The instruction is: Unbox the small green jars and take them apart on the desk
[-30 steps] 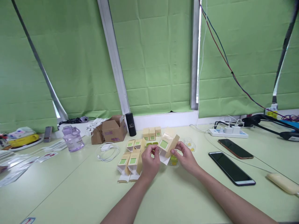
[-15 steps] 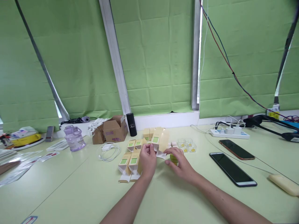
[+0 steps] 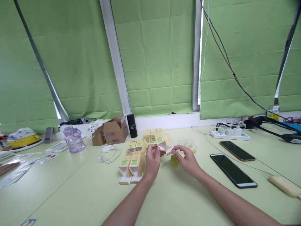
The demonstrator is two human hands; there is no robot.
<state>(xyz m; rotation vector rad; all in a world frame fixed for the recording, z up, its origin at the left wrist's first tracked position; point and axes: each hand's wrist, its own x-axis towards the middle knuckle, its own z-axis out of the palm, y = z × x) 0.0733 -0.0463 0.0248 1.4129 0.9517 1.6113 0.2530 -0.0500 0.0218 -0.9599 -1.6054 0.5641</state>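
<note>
Left hand (image 3: 153,159) has thumb and fingers closed on the lower left of a tan, green-labelled carton (image 3: 164,140), right hand (image 3: 188,160) has thumb and fingertips pinched on its lower-right flap; carton is tilted, open end toward the person, above the surface (image 3: 188,201), toward its far edge. Yellow-green cup (image 3: 175,161) sits just beside the right fingertips, clear tray (image 3: 188,145) beyond that hand toward the far edge. Open-flapped cartons (image 3: 131,161) stand left of the left hand, more boxes (image 3: 150,133) near the far edge.
</note>
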